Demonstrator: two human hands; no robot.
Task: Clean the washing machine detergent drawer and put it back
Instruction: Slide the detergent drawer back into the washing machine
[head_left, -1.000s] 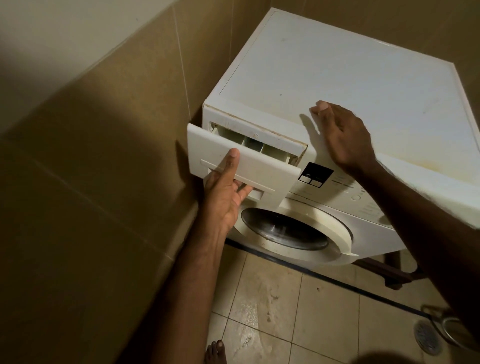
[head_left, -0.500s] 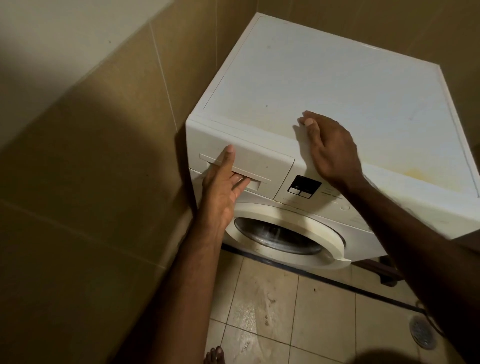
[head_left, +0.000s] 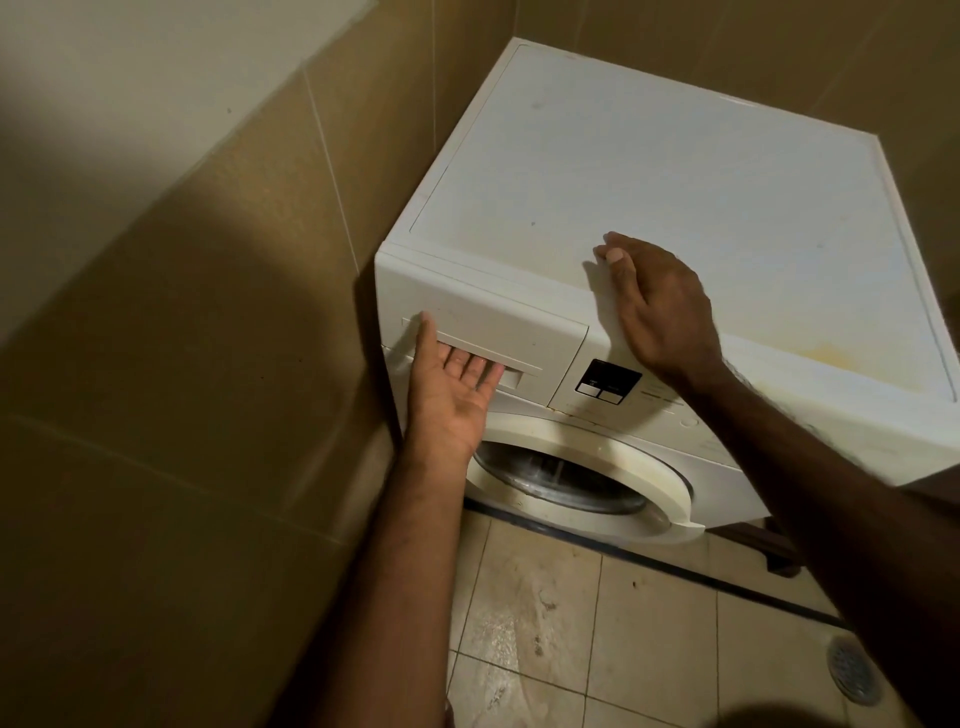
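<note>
The white detergent drawer (head_left: 498, 317) sits flush in the upper left of the washing machine (head_left: 675, 171) front. My left hand (head_left: 452, 387) is palm up below it, with fingertips tucked into the handle recess and the thumb resting on the drawer face. My right hand (head_left: 657, 304) lies flat on the machine's front top edge, above the dark display panel (head_left: 608, 382), fingers together and holding nothing.
The round door (head_left: 587, 483) is below the drawer. A tan tiled wall (head_left: 208, 312) stands close on the left of the machine. Wet, stained floor tiles (head_left: 550, 623) lie in front, with a floor drain (head_left: 852, 670) at the lower right.
The drawer, partly out a second ago, has been pushed fully in by my left hand. My right hand has stayed on the machine's top edge.
</note>
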